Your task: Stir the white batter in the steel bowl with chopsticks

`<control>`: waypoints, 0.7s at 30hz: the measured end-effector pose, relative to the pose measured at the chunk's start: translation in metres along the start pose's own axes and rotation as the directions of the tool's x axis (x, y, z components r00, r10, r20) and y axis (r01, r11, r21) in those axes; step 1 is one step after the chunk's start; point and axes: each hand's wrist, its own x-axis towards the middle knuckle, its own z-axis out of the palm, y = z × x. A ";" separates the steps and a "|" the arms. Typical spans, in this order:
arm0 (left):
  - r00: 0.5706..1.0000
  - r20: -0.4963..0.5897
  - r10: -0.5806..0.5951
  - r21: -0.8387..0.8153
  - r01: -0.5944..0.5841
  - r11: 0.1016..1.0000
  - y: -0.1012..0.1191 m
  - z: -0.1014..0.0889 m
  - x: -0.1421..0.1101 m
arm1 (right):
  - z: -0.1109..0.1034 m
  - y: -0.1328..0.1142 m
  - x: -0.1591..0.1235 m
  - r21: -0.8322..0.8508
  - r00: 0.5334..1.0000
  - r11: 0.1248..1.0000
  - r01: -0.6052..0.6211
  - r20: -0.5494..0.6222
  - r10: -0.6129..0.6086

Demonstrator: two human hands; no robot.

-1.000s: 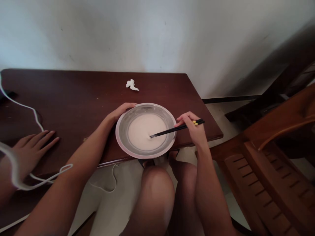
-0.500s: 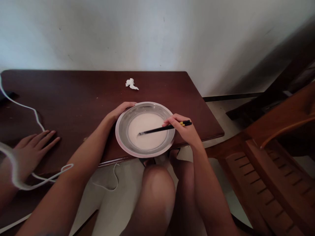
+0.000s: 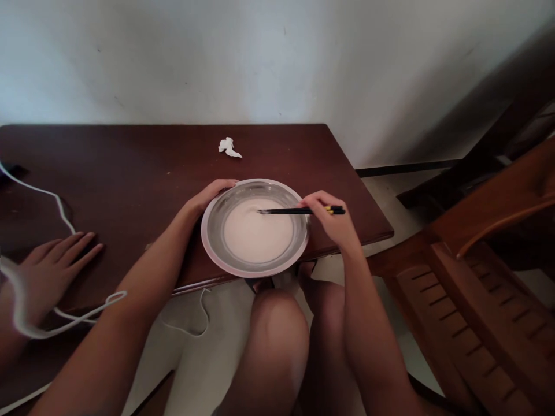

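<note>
Right hand [image 3: 333, 224] is gripping black, yellow-banded chopsticks [image 3: 284, 211], their tips dipping into milky liquid [image 3: 258, 240]; left hand [image 3: 211, 193] is holding the far-left rim of the round, silvery bowl [image 3: 215, 231], which is sitting at the near edge of the table [image 3: 130, 167].

Room to pass lies between white wad [image 3: 228, 145] and bowl [image 3: 217, 231]; cable [image 3: 34, 332] obstructs left.
</note>
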 end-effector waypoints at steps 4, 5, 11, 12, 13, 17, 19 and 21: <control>1.000 0.016 -0.002 0.008 0.002 1.000 0.001 0.001 -0.001 | -0.006 0.001 -0.003 0.066 0.993 0.996 -0.053 -0.102 0.060; 1.000 0.024 0.002 0.018 -0.002 1.000 0.000 0.001 -0.001 | -0.004 0.000 -0.004 0.063 0.998 0.996 -0.056 -0.031 0.058; 1.000 0.028 0.009 0.006 -0.010 1.000 0.001 0.001 -0.002 | 0.003 -0.001 -0.001 -0.048 0.999 0.999 0.024 0.043 -0.022; 1.000 0.025 0.003 -0.001 -0.003 1.000 0.001 0.001 -0.002 | 0.000 0.000 -0.001 -0.042 0.999 0.999 0.010 -0.041 -0.012; 1.000 0.022 -0.003 -0.006 0.003 1.000 0.000 0.001 -0.001 | -0.004 0.000 -0.001 -0.022 0.993 1.000 -0.013 -0.114 0.010; 1.000 0.017 -0.001 0.003 0.001 1.000 0.000 0.000 0.001 | -0.005 -0.003 -0.005 0.058 0.995 0.995 -0.085 -0.051 0.088; 1.000 0.024 0.008 0.010 -0.008 1.000 0.000 0.000 0.000 | 0.001 -0.006 -0.006 0.038 0.993 0.998 -0.055 0.102 0.051; 0.999 0.031 0.009 0.000 -0.009 1.000 0.000 0.000 -0.001 | 0.004 -0.006 -0.004 -0.010 0.989 1.000 0.002 0.148 -0.001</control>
